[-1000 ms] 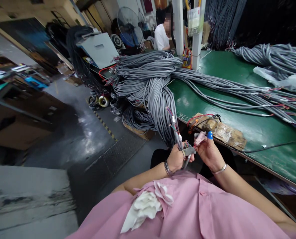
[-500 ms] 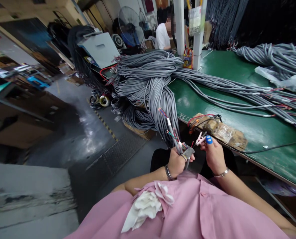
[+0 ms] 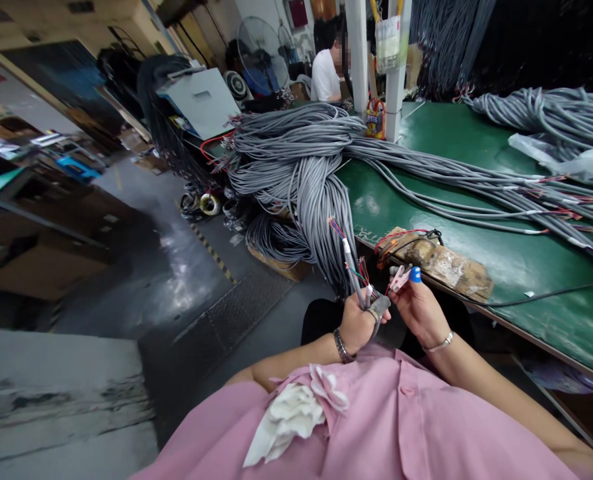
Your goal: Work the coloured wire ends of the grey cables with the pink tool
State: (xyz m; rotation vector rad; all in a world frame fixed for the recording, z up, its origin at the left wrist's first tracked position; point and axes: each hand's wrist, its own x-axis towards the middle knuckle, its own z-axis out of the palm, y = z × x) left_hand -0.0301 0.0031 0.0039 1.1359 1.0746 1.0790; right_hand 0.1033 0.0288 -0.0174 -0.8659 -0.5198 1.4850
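My left hand [image 3: 357,323], a grey cover on its thumb, is closed around grey cables [image 3: 355,273]. Bare coloured wires [image 3: 362,270] fan out from the stripped cable ends above the fist. Close by on the right, my right hand [image 3: 423,312] pinches a small pale pink clip [image 3: 400,279] between finger and thumb, the thumb wearing a blue cover. The clip's tip is at a thin red wire beside the left hand; whether it grips the wire cannot be made out.
A worn wooden block [image 3: 444,265] with red and black leads lies on the edge of the green table [image 3: 541,280]. Large bundles of grey cable [image 3: 296,133] hang over the table's left end. Behind a white post [image 3: 359,60] sits a co-worker [image 3: 325,73].
My right hand has shifted slightly left with the clip, whose arms now look closer together. The cable ends in my left hand have tilted a little to the right.
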